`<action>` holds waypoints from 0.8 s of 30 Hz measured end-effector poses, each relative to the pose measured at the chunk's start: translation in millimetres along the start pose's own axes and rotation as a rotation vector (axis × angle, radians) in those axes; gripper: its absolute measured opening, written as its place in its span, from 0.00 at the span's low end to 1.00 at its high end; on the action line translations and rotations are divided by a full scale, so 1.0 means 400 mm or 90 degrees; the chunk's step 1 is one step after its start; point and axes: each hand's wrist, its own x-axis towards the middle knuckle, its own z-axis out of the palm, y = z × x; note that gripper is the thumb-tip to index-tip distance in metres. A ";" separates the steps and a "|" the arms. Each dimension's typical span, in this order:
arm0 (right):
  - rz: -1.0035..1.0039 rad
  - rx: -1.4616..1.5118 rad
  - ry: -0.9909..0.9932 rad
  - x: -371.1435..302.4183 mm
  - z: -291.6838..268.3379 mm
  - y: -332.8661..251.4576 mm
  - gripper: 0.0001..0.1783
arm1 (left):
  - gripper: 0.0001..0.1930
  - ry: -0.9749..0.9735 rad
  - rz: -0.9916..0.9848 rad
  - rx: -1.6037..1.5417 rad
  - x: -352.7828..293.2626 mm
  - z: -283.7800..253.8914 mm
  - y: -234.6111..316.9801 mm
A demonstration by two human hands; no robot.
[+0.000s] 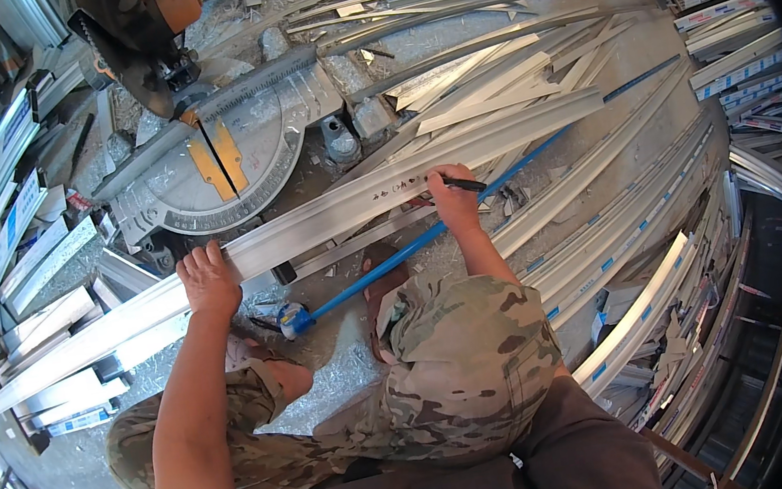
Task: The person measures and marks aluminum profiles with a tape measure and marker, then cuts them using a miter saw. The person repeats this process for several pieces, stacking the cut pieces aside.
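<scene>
Head view: we see a long silver aluminium profile (309, 234) running slantwise from the near left to the far right, passing on the near side of the mitre saw base (162, 190) and above a blue pole (363, 283). Our left hand (211, 284) clasps the profile, fingers close together over its far edge; the thumb's placing we cannot tell. Our right hand (457, 202) pinches a black marker pen (465, 184) beside a row of dark handwritten marks (396, 188) on the profile's upper face. Whether the tip touches the metal is too small to tell.

To write cleanly here, we should keep the left hand firm so the long piece cannot roll or slide, rest the right hand's edge against the metal, and use short, light strokes. We would also keep our fingers off the fresh ink, which may smear on smooth metal.
</scene>
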 end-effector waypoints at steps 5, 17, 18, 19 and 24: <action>0.000 -0.018 -0.010 0.003 -0.004 -0.016 0.09 | 0.35 0.003 -0.002 0.006 -0.001 0.002 0.001; 0.056 0.017 0.001 -0.003 0.000 -0.010 0.09 | 0.35 0.005 -0.001 -0.001 0.001 0.002 0.000; 0.070 0.038 0.000 -0.002 0.001 -0.004 0.09 | 0.35 0.008 -0.001 -0.001 0.001 0.003 0.000; 0.072 0.037 0.002 -0.002 0.002 -0.002 0.09 | 0.35 0.009 0.000 0.001 0.001 0.001 0.001; 0.109 0.069 0.026 -0.006 0.013 0.007 0.09 | 0.35 0.012 0.002 -0.001 0.000 -0.001 0.001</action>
